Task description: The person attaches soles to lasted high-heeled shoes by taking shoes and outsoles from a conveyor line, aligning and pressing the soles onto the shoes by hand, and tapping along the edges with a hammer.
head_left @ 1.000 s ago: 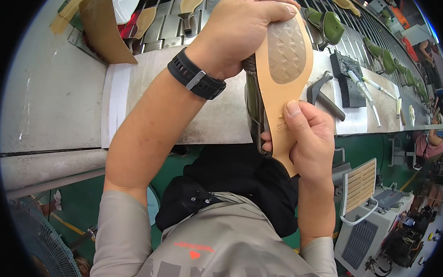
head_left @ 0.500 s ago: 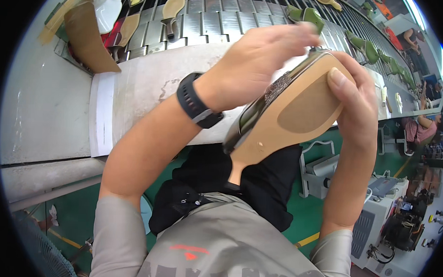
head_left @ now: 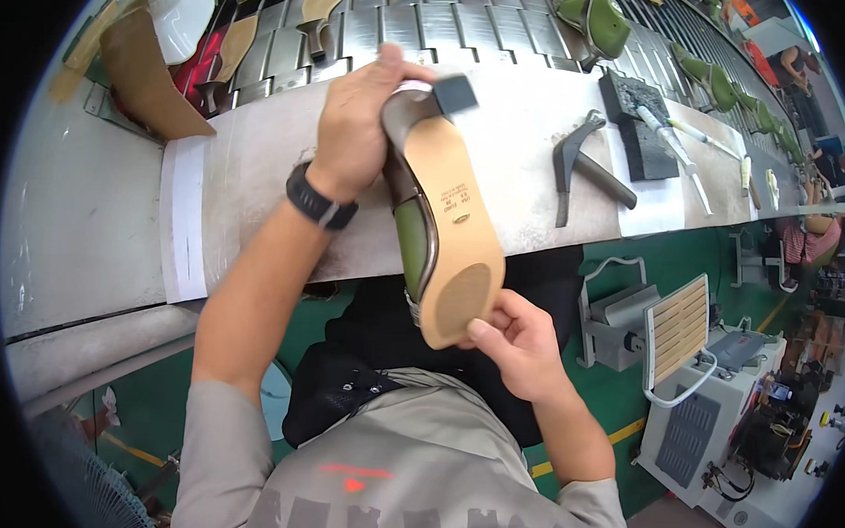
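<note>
A green heeled shoe is held with its tan sole facing up at me, its dark block heel pointing away from my body. My left hand is closed around the shoe's heel end, some of its fingers hidden behind the upper. At the near end, my right hand pinches the toe edge, thumb on the sole near an oval brownish patch. The shoe is raised over the front edge of the pale bench. A black-handled hammer lies on the bench to the right.
Right of the hammer are a dark block and a slim white brush-like tool. Beyond the bench, a metal slatted conveyor carries green shoes and tan soles. Brown cardboard stands at the left.
The shoe has turned, its heel swinging from near me to the far side. My left hand now holds the heel end; my right hand moved down toward me with the toe.
</note>
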`<state>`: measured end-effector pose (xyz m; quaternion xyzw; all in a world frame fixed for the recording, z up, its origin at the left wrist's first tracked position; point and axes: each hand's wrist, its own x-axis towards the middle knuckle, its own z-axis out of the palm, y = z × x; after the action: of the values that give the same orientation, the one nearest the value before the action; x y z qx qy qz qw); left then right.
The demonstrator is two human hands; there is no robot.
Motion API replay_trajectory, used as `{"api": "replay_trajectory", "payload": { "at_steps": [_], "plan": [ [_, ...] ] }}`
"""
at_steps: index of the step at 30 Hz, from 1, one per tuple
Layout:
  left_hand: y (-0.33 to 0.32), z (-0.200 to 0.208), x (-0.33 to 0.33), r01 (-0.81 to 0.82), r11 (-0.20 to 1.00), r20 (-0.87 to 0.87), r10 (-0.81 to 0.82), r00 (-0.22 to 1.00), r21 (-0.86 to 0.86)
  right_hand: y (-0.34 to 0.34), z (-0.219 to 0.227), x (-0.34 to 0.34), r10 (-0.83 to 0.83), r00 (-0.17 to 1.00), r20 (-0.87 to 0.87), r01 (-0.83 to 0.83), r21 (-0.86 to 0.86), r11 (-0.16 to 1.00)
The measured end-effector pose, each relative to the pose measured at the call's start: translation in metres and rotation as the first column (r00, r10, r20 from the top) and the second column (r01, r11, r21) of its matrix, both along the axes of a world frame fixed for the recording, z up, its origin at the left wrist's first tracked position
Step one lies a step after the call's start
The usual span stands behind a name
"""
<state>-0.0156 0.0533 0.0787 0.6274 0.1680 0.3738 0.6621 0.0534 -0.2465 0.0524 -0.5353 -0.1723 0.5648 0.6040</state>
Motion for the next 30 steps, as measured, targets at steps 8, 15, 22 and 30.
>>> {"api": "replay_trajectory", "payload": {
  "at_steps": [8,15,22,30],
  "plan": [
    [-0.001,0.011,0.001,0.258,0.953,-0.06,-0.251,0.966,0.161,0.11,0.094,0.06,-0.16,0.372,0.914,-0.219,0.254,0.942],
    [-0.002,0.013,-0.005,0.272,0.939,-0.033,-0.271,0.962,0.212,0.135,0.094,0.062,-0.444,-0.061,0.894,-0.536,0.346,0.77],
    [0.008,0.007,-0.008,0.292,0.908,-0.083,-0.28,0.956,0.3,0.115,0.098,0.042,-0.472,-0.113,0.874,-0.509,0.357,0.783],
    [0.007,0.012,-0.007,0.308,0.907,-0.034,-0.311,0.95,0.287,0.129,0.084,0.047,-0.491,-0.141,0.86,-0.497,0.367,0.786]
  ]
}}
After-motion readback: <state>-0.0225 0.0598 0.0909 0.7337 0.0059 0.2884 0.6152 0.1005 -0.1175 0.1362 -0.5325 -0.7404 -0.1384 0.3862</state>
